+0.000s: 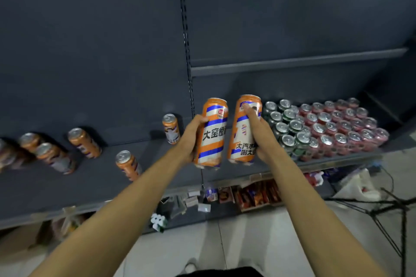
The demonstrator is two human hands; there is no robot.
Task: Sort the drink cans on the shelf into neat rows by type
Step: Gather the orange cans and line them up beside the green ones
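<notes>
- Head view: the left hand [193, 135] gripped a tall orange can [211, 132] from its left side, fingers wrapped behind it.
- The right hand [258, 132] gripped a second orange can [244, 129] from its right side, forefinger stretched up along the label.
- Both cans were held upright, just beside each other, above the front part of the dark shelf [157, 177].
- Loose orange cans [84, 143] stood scattered on the shelf to the left of the hands.
- To the right, green cans [289, 123] and red cans [344, 121] stood packed in rows, the green nearest the right hand.
</notes>
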